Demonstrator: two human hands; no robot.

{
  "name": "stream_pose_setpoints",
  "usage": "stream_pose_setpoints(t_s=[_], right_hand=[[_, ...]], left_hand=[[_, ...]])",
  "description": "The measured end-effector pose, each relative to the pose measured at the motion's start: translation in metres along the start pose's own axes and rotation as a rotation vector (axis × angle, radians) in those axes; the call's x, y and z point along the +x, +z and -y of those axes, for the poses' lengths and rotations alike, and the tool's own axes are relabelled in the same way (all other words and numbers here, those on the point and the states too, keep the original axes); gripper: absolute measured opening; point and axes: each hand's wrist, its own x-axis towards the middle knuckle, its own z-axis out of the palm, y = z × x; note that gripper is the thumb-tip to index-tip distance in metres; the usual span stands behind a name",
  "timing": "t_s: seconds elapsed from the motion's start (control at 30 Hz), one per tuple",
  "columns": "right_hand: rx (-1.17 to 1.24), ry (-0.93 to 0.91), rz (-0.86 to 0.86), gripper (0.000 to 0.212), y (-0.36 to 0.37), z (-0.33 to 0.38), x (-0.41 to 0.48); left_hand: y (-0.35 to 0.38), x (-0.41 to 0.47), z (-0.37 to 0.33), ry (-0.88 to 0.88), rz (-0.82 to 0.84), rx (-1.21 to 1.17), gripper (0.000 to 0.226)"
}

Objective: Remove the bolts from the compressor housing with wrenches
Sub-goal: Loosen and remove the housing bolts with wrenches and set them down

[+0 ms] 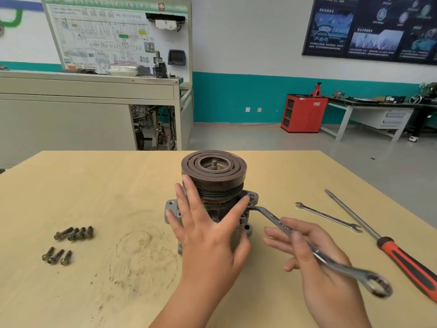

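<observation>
The compressor [214, 176] stands upright on the wooden table [106, 185], its dark grooved pulley on top and grey housing flanges below. My left hand [208, 230] is spread flat against the front of the housing, fingers apart, steadying it. My right hand [319, 263] holds a silver ring wrench [331, 261] by its shaft. The wrench's far end reaches the right side of the housing under the pulley, and that end is hidden behind my left thumb. Several removed bolts [68, 243] lie in two small groups on the table at the left.
A slim open-end wrench [328, 216] and a long screwdriver with a red and black handle [387, 242] lie at the table's right. Beyond the table stand a grey training bench [89, 110], a red cabinet [303, 113] and a workbench [369, 114].
</observation>
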Motion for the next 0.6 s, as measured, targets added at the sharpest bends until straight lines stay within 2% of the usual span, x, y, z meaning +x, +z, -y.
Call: stream_pose_setpoints(t_s=[0.1,0.17,0.23,0.3,0.4,0.5,0.6], right_hand=[[0.104,0.063,-0.056,0.018,-0.005,-0.001,0.017],[0.206,0.140,-0.163,0.018,-0.006,-0.012,0.040],[0.246,0.192,-0.250,0.013,-0.001,-0.023,0.070],[0.203,0.228,-0.256,0.007,0.009,-0.034,0.102],[0.093,0.334,-0.127,0.014,0.028,-0.047,0.141],[-0.025,0.358,0.159,0.029,0.045,-0.046,0.169],[-0.041,0.410,0.412,0.034,0.051,-0.043,0.181]], left_hand=[[0.003,-0.004,0.000,-0.020,0.027,0.063,0.048],[0.005,-0.007,0.004,-0.026,0.029,0.053,0.048],[0.005,-0.009,0.009,0.017,0.016,-0.001,0.048],[0.002,-0.010,0.016,0.045,-0.023,-0.106,0.048],[-0.004,-0.004,0.034,0.026,-0.129,-0.351,0.044],[-0.006,0.009,0.056,-0.017,-0.215,-0.534,0.041],[0.002,0.013,0.076,-0.120,-0.172,-0.612,0.036]])
